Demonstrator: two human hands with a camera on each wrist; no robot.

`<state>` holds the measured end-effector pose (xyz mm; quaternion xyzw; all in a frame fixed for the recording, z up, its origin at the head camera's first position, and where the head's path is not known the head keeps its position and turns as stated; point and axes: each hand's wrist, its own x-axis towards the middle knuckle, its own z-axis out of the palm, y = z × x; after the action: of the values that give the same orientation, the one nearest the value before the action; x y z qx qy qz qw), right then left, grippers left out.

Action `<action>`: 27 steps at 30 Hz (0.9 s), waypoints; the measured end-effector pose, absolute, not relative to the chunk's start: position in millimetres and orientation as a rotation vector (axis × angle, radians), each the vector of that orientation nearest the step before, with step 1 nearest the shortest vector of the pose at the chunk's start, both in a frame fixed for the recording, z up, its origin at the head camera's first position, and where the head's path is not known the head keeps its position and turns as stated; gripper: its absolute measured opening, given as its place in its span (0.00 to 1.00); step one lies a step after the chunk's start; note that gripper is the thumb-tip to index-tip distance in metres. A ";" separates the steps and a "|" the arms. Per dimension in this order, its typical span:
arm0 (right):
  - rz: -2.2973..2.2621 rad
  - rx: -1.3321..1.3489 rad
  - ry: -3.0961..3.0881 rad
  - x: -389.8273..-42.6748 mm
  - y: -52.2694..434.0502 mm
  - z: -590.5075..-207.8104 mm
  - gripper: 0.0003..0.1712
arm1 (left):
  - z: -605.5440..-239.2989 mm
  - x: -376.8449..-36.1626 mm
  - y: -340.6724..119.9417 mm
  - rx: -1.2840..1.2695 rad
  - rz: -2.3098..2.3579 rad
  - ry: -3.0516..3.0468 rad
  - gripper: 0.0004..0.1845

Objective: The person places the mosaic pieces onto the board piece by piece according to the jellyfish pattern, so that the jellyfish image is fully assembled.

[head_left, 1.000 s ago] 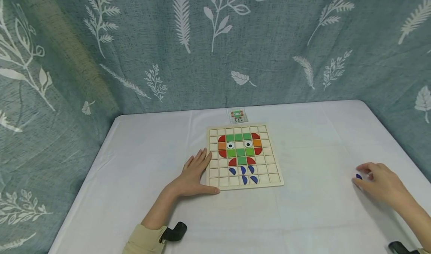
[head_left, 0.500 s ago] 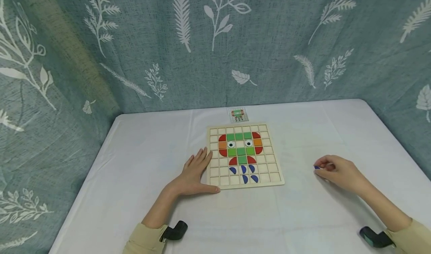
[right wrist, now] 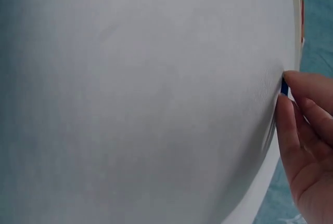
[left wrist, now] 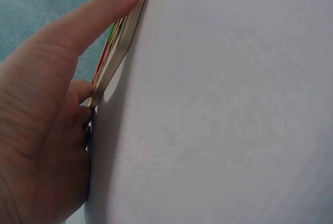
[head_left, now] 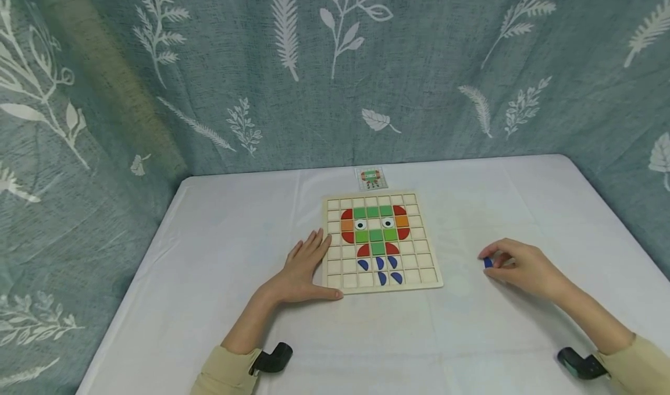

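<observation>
A square wooden grid board (head_left: 345, 281) lies on the table, bearing a figure of green, red and orange pieces with two eye pieces. Several blue half-round pieces (head_left: 382, 278) sit in its lower cells. My left hand (head_left: 298, 271) is spread at the board's left side, fingers at its left edge and thumb at the near-left corner; the left wrist view shows the thumb (left wrist: 112, 13) against the edge. Right of the board, my right hand (head_left: 526, 268) pinches a blue piece (head_left: 488, 262) between thumb and fingers, just above the cloth. In the right wrist view that blue piece (right wrist: 284, 87) is mostly hidden.
A small picture card (head_left: 371, 178) with a similar figure lies behind the board. White cloth (head_left: 235, 220) covers the table. A patterned green curtain (head_left: 419, 92) hangs behind and to the sides.
My right hand has moved left toward the board, carrying the blue piece, fast at first and only slightly in the last half second. My left hand stays at the board.
</observation>
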<state>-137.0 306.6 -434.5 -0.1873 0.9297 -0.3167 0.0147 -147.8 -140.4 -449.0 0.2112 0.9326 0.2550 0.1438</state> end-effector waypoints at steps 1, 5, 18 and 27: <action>-0.981 -0.612 2.910 -137.4 304.6 -435.4 0.14 | -449.0 -147.6 -140.6 0.610 0.736 2.689 0.64; -1.018 -0.702 2.918 -139.4 287.0 -436.2 0.15 | -448.5 -147.3 -142.0 0.609 0.753 2.682 0.64; -1.189 -0.992 2.481 -149.4 156.0 -425.3 0.15 | -447.1 -146.8 -144.4 0.617 0.776 2.674 0.64; -1.021 -1.115 2.434 -154.1 120.1 -426.9 0.15 | -445.6 -147.1 -142.8 0.646 0.776 2.667 0.63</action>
<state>-154.1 120.1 -426.9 -0.3854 0.8414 -0.3529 0.1380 -147.1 -142.8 -445.6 0.2243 0.9254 0.2694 0.1442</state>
